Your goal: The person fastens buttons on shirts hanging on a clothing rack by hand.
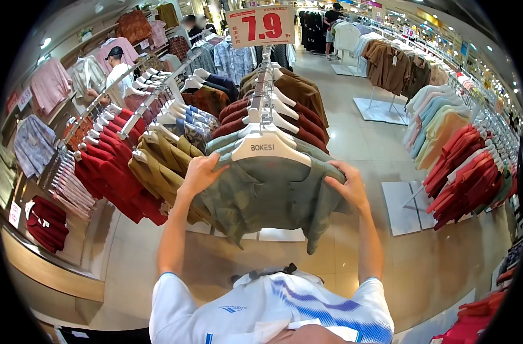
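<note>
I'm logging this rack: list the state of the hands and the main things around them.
Grey-green garment: hanging, front facing the camera
White hanger: inside the garment's neckline, hook up
Left hand: gripping one shoulder of the garment
Right hand: gripping the other shoulder
Sign: upright, reading 7.9
Red garments at left: hanging
Red garments at right: hanging
</note>
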`<state>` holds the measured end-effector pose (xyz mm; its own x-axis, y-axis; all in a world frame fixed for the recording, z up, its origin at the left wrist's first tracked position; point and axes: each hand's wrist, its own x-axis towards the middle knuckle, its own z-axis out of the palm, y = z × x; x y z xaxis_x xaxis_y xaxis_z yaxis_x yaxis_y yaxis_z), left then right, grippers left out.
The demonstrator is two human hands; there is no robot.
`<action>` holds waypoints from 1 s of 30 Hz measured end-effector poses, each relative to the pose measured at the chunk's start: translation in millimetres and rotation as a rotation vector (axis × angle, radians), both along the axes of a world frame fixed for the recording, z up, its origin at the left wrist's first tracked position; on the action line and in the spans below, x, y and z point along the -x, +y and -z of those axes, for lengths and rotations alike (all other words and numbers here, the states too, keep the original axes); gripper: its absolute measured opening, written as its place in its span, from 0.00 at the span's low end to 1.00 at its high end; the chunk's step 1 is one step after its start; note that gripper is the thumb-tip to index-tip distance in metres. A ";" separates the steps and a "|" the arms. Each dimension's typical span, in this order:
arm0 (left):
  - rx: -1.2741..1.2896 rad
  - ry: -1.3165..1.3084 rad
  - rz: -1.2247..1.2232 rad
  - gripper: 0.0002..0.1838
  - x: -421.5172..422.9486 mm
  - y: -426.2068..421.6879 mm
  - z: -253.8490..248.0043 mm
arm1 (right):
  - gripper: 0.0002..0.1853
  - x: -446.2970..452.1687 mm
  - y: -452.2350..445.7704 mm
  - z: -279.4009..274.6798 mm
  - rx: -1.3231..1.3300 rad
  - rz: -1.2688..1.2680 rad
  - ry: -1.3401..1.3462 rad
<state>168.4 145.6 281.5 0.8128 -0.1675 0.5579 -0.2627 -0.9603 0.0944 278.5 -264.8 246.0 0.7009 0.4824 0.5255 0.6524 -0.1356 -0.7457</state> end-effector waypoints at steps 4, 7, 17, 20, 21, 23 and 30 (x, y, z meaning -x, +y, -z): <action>-0.003 0.024 -0.001 0.20 -2.5 0.3 9.9 | 0.21 1.0 -0.4 12.0 -0.010 0.028 -0.064; -0.024 0.066 -0.073 0.21 -1.7 0.4 18.5 | 0.21 -5.5 6.5 18.6 -0.022 0.048 0.041; -0.036 -0.048 -0.186 0.21 9.6 -13.0 40.6 | 0.20 -8.0 9.9 47.9 -0.015 0.037 0.074; -0.084 -0.144 -0.191 0.20 16.9 -22.4 37.3 | 0.20 -5.1 10.1 58.1 -0.050 0.102 -0.009; -0.117 -0.180 -0.184 0.20 17.2 -24.6 37.9 | 0.20 -3.6 9.8 57.1 -0.050 0.124 -0.045; -0.186 -0.178 -0.201 0.20 17.1 -27.7 40.2 | 0.20 -1.6 11.4 55.8 -0.048 0.143 -0.075; -0.208 -0.332 -0.236 0.26 13.3 -41.6 58.0 | 0.23 3.4 19.7 46.0 0.136 0.324 -0.425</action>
